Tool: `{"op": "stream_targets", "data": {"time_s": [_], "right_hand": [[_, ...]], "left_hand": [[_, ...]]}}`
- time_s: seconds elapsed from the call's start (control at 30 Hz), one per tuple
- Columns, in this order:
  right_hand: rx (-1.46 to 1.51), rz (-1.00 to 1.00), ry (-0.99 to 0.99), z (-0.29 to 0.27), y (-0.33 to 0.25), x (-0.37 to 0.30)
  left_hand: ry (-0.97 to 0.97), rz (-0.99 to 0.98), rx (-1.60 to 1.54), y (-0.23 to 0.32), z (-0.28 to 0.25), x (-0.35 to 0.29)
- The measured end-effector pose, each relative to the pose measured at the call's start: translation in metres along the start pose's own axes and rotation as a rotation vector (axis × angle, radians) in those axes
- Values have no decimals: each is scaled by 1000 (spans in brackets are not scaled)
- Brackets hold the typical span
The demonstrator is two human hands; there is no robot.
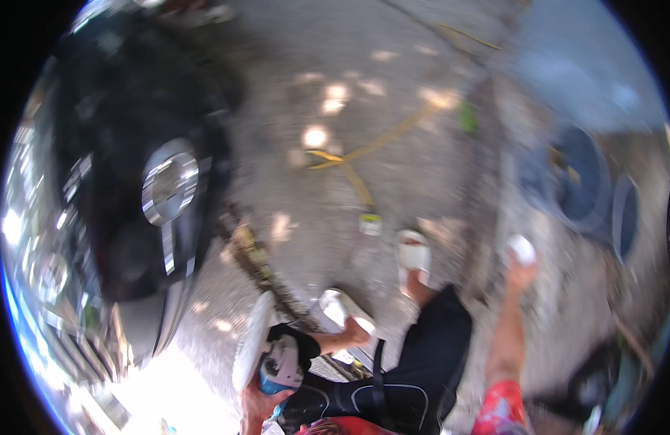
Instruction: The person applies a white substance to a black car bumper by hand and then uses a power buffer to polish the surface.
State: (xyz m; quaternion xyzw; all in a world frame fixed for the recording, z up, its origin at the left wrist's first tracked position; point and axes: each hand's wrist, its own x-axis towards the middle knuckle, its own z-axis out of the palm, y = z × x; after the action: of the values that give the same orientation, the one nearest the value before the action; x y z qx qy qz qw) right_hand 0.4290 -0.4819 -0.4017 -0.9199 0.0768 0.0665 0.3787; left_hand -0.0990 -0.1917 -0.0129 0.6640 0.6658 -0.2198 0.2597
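My left hand [256, 400], low in the picture near my lap, is closed round the blue and grey body of a power polisher [280, 368]. The polisher's white round pad [252, 339] stands on edge, facing the left side. Out to the right, my right hand [522, 272] has its fingers wrapped round a small white rounded thing [522, 250]; blur hides what kind it is. That arm is stretched forward over the ground. Nearest the polisher on the left is a large glossy black tank-like body [125, 217] with a chrome ring [169, 185].
A yellow cord [400, 133] runs over the concrete to a pale green-and-white end piece [369, 223]. Grey-blue buckets [599, 174] are at the right. White sandals [413, 255] are on my feet. A dirt-filled strip with debris [259, 264] crosses the ground by the black body.
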Motion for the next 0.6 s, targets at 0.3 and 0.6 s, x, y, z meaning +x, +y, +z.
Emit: {"op": "stream_targets", "data": {"time_s": [0.3,0.6], "right_hand": [[-540,-317,257,-80,98,24],[-578,-633,-45,-71,97,40]], "left_hand": [[132,170,-369,-36,64,18],[129,192,-164,-23,106,84]]}}
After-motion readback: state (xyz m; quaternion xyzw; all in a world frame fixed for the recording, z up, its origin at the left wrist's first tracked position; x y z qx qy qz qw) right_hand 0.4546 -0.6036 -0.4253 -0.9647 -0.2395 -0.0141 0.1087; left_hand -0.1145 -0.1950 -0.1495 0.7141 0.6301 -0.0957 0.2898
